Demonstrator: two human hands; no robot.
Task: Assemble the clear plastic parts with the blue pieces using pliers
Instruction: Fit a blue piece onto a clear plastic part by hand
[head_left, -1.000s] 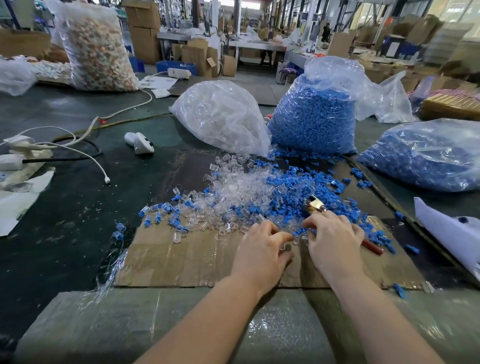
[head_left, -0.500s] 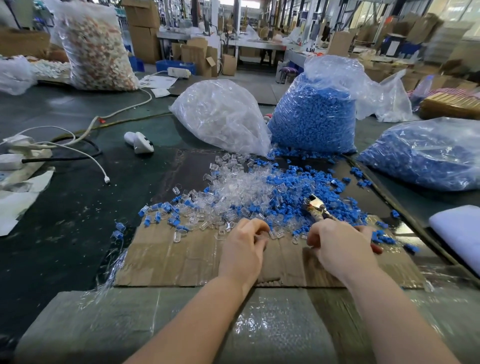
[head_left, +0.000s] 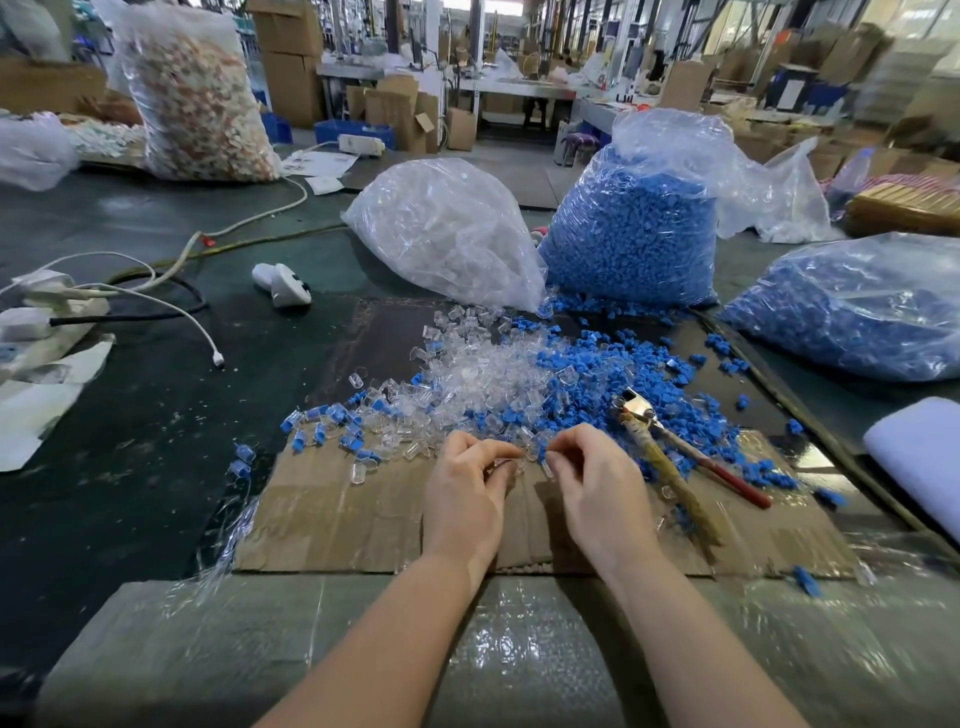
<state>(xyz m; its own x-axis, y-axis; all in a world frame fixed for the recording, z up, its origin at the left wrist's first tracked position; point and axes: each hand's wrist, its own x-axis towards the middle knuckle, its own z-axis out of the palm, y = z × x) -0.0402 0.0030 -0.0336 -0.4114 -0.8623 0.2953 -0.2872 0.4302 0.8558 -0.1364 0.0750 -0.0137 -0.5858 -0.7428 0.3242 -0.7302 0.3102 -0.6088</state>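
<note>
L hand (head_left: 462, 488) pinches a clear plastic part (head_left: 511, 464); R hand (head_left: 592, 483) pinches another w/ blue piece (head_left: 545, 462). Pliers (head_left: 670, 457) lie on cardboard (head_left: 332, 519).

no legible text, labels, brands, numbers or signs anywhere

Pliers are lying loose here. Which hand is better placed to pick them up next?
Right. The pliers lie on the cardboard just beyond the right hand, handles toward that side. The left hand would have to cross over. Both hands pinch small clear parts, so the right must free itself first.
</note>
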